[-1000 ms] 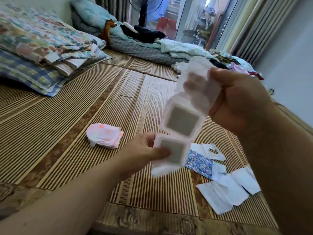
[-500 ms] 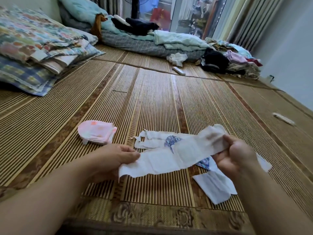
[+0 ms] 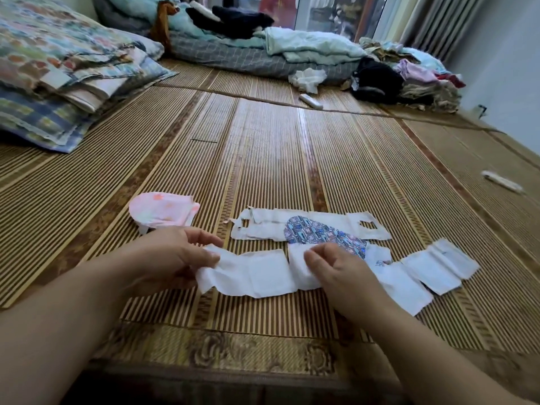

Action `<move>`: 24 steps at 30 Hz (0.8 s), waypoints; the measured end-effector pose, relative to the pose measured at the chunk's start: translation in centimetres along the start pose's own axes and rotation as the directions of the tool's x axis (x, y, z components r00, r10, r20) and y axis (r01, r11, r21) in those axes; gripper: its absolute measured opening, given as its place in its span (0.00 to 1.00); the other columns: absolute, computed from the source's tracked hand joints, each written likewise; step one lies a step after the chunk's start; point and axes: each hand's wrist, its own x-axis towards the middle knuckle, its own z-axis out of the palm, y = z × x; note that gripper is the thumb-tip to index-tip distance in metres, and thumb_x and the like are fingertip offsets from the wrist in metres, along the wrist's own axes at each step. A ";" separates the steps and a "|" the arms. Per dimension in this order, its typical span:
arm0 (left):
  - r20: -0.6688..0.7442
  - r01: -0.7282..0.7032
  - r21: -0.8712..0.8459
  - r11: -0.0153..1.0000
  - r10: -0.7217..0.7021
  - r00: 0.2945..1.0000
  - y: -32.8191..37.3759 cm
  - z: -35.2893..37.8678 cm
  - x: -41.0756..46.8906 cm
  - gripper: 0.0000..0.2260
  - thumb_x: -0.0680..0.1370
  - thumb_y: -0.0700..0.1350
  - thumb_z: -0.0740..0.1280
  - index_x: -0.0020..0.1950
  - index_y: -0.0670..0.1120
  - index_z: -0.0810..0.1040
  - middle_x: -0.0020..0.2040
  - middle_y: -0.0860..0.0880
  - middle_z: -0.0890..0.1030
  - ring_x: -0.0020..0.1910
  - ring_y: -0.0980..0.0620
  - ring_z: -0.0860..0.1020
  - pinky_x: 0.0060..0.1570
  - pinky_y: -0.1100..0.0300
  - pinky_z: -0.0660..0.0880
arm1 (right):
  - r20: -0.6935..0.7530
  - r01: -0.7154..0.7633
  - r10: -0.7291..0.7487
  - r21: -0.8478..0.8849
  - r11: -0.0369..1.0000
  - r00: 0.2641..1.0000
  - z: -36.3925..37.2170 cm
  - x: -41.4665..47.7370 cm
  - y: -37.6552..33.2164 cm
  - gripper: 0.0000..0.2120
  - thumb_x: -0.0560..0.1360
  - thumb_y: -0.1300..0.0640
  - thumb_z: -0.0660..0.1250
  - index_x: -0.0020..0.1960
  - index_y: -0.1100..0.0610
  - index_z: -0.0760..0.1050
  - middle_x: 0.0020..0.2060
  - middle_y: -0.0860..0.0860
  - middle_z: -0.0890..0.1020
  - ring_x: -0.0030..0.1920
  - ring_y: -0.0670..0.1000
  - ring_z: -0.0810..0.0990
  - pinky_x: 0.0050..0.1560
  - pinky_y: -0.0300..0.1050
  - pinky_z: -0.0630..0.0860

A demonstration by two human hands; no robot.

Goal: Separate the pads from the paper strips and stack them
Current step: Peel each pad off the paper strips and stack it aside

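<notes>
Left hand (image 3: 172, 258), forearm reaching in low from the left, pinches the left end of a white paper strip (image 3: 257, 273) just above the woven mat (image 3: 263, 159). Right hand (image 3: 336, 270), palm down, grips the strip's right end between thumb and fingers. Loose white pads (image 3: 432, 267) lie on the mat, just right.

Both forearms are reaching forward low over the mat's near edge. The left hand (image 3: 172, 258) is pinching the strip's (image 3: 257, 273) left end; the right hand (image 3: 339, 273) is pinching its middle, fingers curled.
</notes>
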 end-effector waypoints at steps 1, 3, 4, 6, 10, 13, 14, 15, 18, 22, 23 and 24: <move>-0.005 -0.001 0.005 1.000 0.001 1.000 0.0 0.0 0.0 0.12 0.71 0.35 0.71 0.54 0.44 0.80 0.50 0.38 0.83 0.42 0.44 0.82 0.41 0.51 0.81 | 0.049 0.022 -0.019 -0.077 0.997 0.999 0.3 -0.2 -0.1 0.13 0.78 0.45 0.58 0.52 0.51 0.77 0.47 0.47 0.82 0.51 0.50 0.78 0.49 0.46 0.72; -0.011 -0.008 0.011 1.000 0.009 1.000 0.0 0.1 -0.1 0.12 0.71 0.35 0.71 0.53 0.44 0.80 0.49 0.39 0.83 0.41 0.45 0.83 0.40 0.52 0.82 | 0.117 0.061 -0.039 -0.192 0.979 0.992 0.7 -0.3 -0.1 0.17 0.80 0.47 0.56 0.58 0.56 0.75 0.57 0.51 0.81 0.63 0.52 0.73 0.56 0.46 0.69; -0.012 -0.013 0.014 1.000 0.013 1.000 0.1 0.1 -0.1 0.12 0.71 0.35 0.71 0.53 0.44 0.81 0.48 0.39 0.84 0.41 0.45 0.83 0.40 0.51 0.82 | 0.150 0.077 -0.044 -0.223 0.972 0.988 0.8 -0.3 0.0 0.16 0.80 0.48 0.55 0.60 0.56 0.74 0.62 0.52 0.78 0.69 0.51 0.68 0.60 0.46 0.67; -0.006 -0.017 0.016 1.000 0.017 1.000 0.2 0.3 0.0 0.11 0.71 0.36 0.72 0.52 0.45 0.81 0.44 0.41 0.85 0.39 0.45 0.83 0.42 0.50 0.81 | 0.185 0.089 -0.049 -0.219 0.972 0.982 0.8 -0.1 0.2 0.15 0.80 0.51 0.56 0.61 0.53 0.75 0.69 0.48 0.72 0.73 0.48 0.61 0.66 0.42 0.62; 0.001 -0.049 -0.002 0.999 0.049 0.999 0.8 2.3 0.3 0.11 0.72 0.36 0.71 0.53 0.47 0.80 0.39 0.43 0.86 0.36 0.48 0.83 0.40 0.51 0.82 | 0.056 0.022 -0.013 -0.159 0.987 0.998 0.2 0.2 0.6 0.15 0.79 0.56 0.59 0.64 0.50 0.76 0.66 0.48 0.76 0.68 0.46 0.70 0.61 0.35 0.63; -0.035 -0.121 -0.027 0.992 0.120 0.992 1.3 4.8 0.8 0.13 0.73 0.38 0.70 0.56 0.48 0.78 0.43 0.42 0.83 0.32 0.51 0.79 0.30 0.59 0.78 | 0.060 0.007 0.004 -0.190 0.982 0.998 -0.2 0.4 0.7 0.15 0.79 0.56 0.60 0.63 0.51 0.77 0.62 0.48 0.79 0.64 0.49 0.74 0.59 0.37 0.66; -0.043 -0.141 -0.027 0.990 0.140 0.989 1.4 5.7 1.0 0.13 0.74 0.40 0.70 0.59 0.48 0.77 0.43 0.42 0.82 0.32 0.53 0.79 0.30 0.60 0.77 | 0.071 0.013 0.002 -0.214 0.977 0.997 -0.2 0.4 0.7 0.14 0.79 0.56 0.60 0.62 0.52 0.77 0.62 0.48 0.80 0.63 0.49 0.75 0.59 0.38 0.67; -0.041 -0.150 -0.029 0.988 0.149 0.988 1.5 6.4 1.1 0.14 0.76 0.42 0.68 0.61 0.48 0.75 0.45 0.44 0.81 0.32 0.53 0.80 0.31 0.59 0.77 | 0.074 0.017 0.000 -0.230 0.973 0.997 -0.2 0.4 0.7 0.14 0.79 0.55 0.60 0.62 0.52 0.77 0.61 0.48 0.80 0.63 0.50 0.75 0.59 0.39 0.68; 0.022 -0.132 -0.033 0.991 0.132 0.991 1.5 7.6 1.4 0.18 0.79 0.50 0.62 0.69 0.49 0.68 0.53 0.44 0.80 0.44 0.47 0.84 0.42 0.55 0.78 | 0.079 0.016 0.004 -0.242 0.970 0.997 -0.1 0.5 0.7 0.14 0.78 0.54 0.60 0.62 0.52 0.78 0.61 0.48 0.80 0.62 0.50 0.75 0.58 0.39 0.68; 0.104 -0.182 -0.050 0.982 0.186 0.977 1.8 7.3 1.1 0.17 0.79 0.54 0.59 0.67 0.52 0.71 0.56 0.48 0.80 0.48 0.50 0.83 0.47 0.55 0.78 | 0.056 -0.002 0.015 -0.223 0.975 0.998 -0.1 0.8 1.0 0.14 0.78 0.56 0.61 0.61 0.51 0.78 0.59 0.48 0.81 0.60 0.49 0.77 0.55 0.37 0.68; 0.070 -0.224 0.007 0.974 0.223 0.972 1.8 7.2 1.1 0.16 0.79 0.54 0.60 0.65 0.52 0.73 0.55 0.50 0.81 0.46 0.52 0.83 0.45 0.56 0.77 | -0.001 -0.020 0.021 -0.197 0.980 1.000 -0.2 0.9 1.0 0.14 0.77 0.56 0.62 0.60 0.51 0.78 0.58 0.49 0.82 0.59 0.49 0.77 0.53 0.37 0.68; -0.001 -0.270 0.163 0.949 0.273 0.962 1.7 7.0 1.1 0.15 0.78 0.54 0.62 0.62 0.52 0.75 0.54 0.52 0.81 0.44 0.54 0.83 0.44 0.56 0.78 | -0.076 -0.042 0.028 -0.184 0.982 0.997 -0.2 1.1 1.0 0.14 0.76 0.56 0.63 0.61 0.52 0.78 0.57 0.50 0.82 0.57 0.50 0.78 0.52 0.37 0.68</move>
